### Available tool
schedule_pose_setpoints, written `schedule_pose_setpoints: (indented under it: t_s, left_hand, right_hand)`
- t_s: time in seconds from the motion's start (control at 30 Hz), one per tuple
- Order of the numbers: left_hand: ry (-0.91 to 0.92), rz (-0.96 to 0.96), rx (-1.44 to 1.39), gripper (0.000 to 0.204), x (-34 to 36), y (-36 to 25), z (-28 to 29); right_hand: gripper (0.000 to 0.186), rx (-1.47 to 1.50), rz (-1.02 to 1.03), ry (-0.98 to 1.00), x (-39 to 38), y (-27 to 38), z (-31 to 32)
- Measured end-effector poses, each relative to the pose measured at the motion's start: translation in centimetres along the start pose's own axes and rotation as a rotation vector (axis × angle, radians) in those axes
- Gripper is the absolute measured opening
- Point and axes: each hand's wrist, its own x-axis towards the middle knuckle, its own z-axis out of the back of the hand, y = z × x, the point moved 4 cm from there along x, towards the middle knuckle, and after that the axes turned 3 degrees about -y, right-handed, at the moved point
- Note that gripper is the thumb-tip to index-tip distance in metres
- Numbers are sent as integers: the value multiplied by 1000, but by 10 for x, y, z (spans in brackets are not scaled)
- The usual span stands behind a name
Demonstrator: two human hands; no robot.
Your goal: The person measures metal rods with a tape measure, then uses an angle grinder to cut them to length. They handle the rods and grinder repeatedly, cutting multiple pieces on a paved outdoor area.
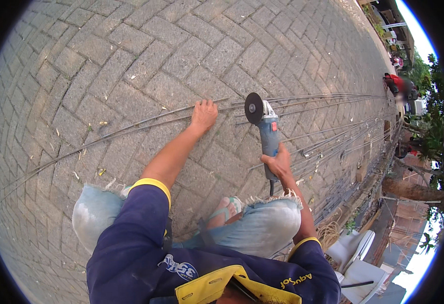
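My left hand (pixel 204 114) has its fingers curled over thin metal rods (pixel 151 119) lying across the paving. My right hand (pixel 277 161) grips the body of a blue-grey angle grinder (pixel 269 134) with a red switch and a cord. The grinder's dark disc (pixel 253 107) is held up beside the rods, to the right of my left hand; whether it touches any cannot be told. More long rods (pixel 343 131) run off toward the right. My bent knees in torn jeans and a sandalled foot show below the hands.
Herringbone paving (pixel 181 55) surrounds me. A person in red (pixel 395 83) is at the far right among the rod ends. A low edge, a tree trunk (pixel 414 190), white chairs (pixel 353 248) and a tan coil (pixel 329 234) line the right side.
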Motion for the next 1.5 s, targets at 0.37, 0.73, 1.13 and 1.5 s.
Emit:
schedule_pose_setpoints:
  t_s: [0.37, 0.73, 1.13, 1.5]
  left_hand:
    - [120, 98, -410, 30, -15, 3, 7]
    - [181, 169, -413, 27, -11, 4, 13]
    - [190, 164, -408, 28, -10, 4, 20]
    - [168, 154, -438, 30, -9, 7, 16]
  right_hand:
    - [58, -73, 73, 42, 9, -8, -10]
    - [60, -102, 65, 89, 16, -12, -17]
    - [61, -162, 76, 59, 16, -18, -19]
    - [63, -120, 14, 162, 7, -8, -15]
